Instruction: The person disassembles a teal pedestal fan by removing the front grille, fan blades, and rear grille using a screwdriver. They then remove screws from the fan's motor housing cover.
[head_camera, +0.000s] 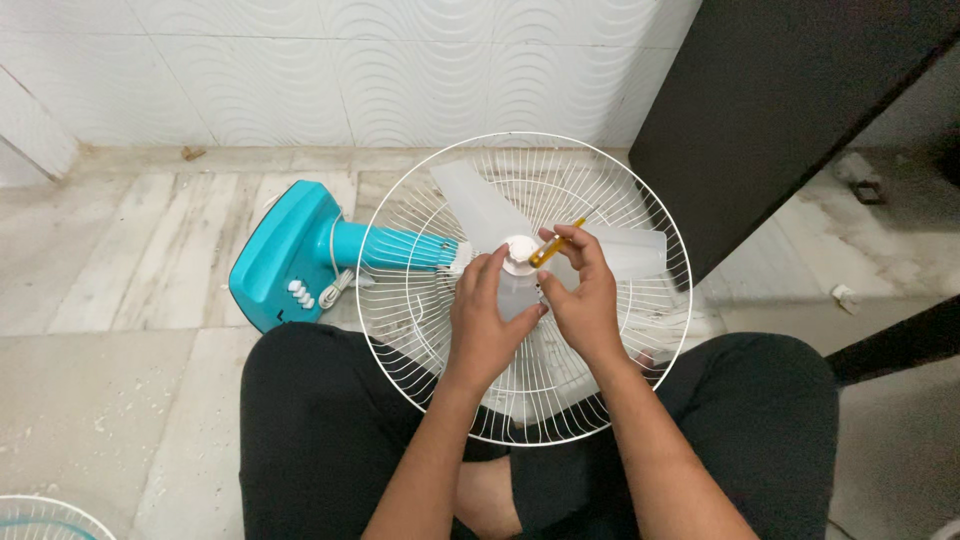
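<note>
The fan (330, 262) lies on its side across the person's lap and the floor (120, 400), its teal base to the left, its long axis running left to right. The white hub (520, 252) sits at the centre of the round wire guard (400, 200), just ahead of both hands. The right hand (585, 300) pinches a slim yellow-handled screwdriver (555, 245), slanting up and right, its tip at the hub. The left hand (485, 320) curls loosely beside the hub, fingertips touching a translucent, smooth plastic blade (520, 295).
</note>
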